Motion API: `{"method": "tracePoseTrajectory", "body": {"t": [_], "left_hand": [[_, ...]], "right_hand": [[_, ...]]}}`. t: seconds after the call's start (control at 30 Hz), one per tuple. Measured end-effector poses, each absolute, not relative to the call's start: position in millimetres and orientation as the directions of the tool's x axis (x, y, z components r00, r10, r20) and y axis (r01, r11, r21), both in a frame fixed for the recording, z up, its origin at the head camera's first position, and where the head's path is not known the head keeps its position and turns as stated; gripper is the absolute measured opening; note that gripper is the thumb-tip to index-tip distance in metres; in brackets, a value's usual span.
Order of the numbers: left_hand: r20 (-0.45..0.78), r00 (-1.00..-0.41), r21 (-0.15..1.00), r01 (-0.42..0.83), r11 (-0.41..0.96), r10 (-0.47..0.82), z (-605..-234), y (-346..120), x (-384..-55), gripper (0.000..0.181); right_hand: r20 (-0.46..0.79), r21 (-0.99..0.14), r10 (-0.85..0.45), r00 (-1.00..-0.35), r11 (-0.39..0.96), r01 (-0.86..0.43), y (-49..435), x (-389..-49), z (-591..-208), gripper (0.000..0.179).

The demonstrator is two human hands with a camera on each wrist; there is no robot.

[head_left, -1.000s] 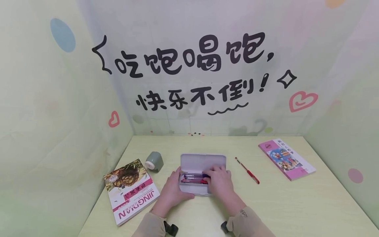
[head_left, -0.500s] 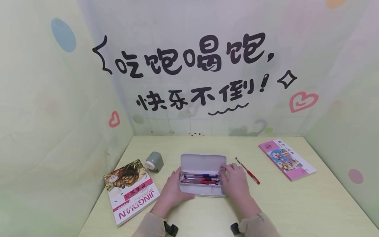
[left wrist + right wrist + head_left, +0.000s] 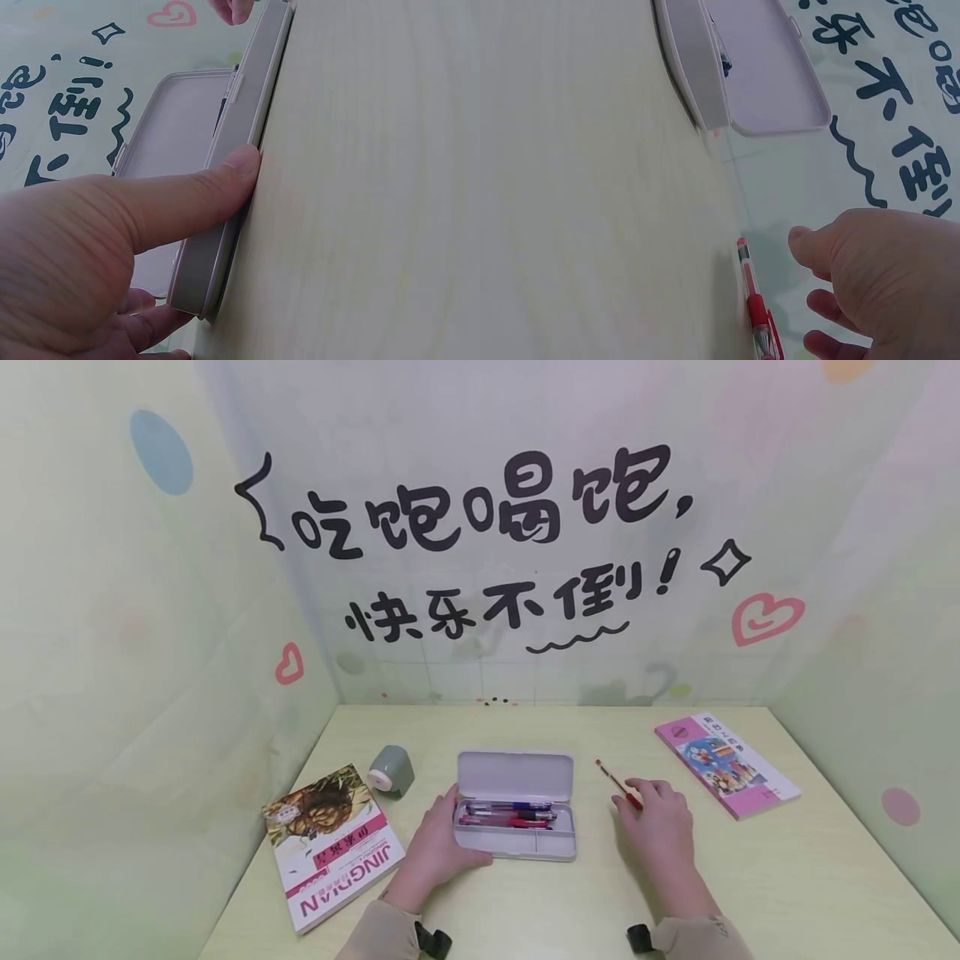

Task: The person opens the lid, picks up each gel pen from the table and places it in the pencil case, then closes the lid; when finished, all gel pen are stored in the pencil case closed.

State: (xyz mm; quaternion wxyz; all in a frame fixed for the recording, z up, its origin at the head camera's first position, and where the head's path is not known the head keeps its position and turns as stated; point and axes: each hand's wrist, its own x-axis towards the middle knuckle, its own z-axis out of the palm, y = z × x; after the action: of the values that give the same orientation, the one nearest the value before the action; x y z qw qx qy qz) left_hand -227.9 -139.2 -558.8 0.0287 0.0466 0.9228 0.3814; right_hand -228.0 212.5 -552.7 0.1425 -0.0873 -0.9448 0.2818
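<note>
A pale lilac pencil case (image 3: 514,775) sits with its lid raised in the middle of the table, several red, blue and dark pens (image 3: 517,817) inside. My left hand (image 3: 442,843) holds its left end; in the left wrist view the thumb (image 3: 202,191) lies across the front wall and the fingers reach around the end. To the right of the case lies a red gel pen (image 3: 757,309). My right hand (image 3: 658,822) is over the lower end of that pen, its thumb and fingers spread apart on either side, not closed around it.
On the left are a thick book (image 3: 330,847) with a pink-and-white cover and a grey-green pencil sharpener (image 3: 392,770). A pink book (image 3: 726,764) lies at the back right. A printed curtain (image 3: 480,677) encloses the table's back and sides.
My right hand has withdrawn from over the pens in the case and moved right to the red gel pen. The left hand has stayed on the case.
</note>
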Motion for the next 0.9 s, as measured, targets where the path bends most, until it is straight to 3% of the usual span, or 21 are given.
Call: {"method": "tracePoseTrajectory", "body": {"t": [0.47,0.9], "left_hand": [[-0.022,-0.995,0.699,0.057,0.713,0.101,-558.9,-138.7,-227.3,0.139],[-0.023,-0.994,0.703,0.059,0.709,0.105,-559.2,-138.6,-226.8,0.139]], "right_hand": [[0.082,-0.532,0.221,-0.972,0.834,0.145,239.7,-223.2,-561.1,0.059],[0.108,-0.538,0.226,-0.968,0.832,0.134,244.2,-226.3,-567.8,0.033]]}}
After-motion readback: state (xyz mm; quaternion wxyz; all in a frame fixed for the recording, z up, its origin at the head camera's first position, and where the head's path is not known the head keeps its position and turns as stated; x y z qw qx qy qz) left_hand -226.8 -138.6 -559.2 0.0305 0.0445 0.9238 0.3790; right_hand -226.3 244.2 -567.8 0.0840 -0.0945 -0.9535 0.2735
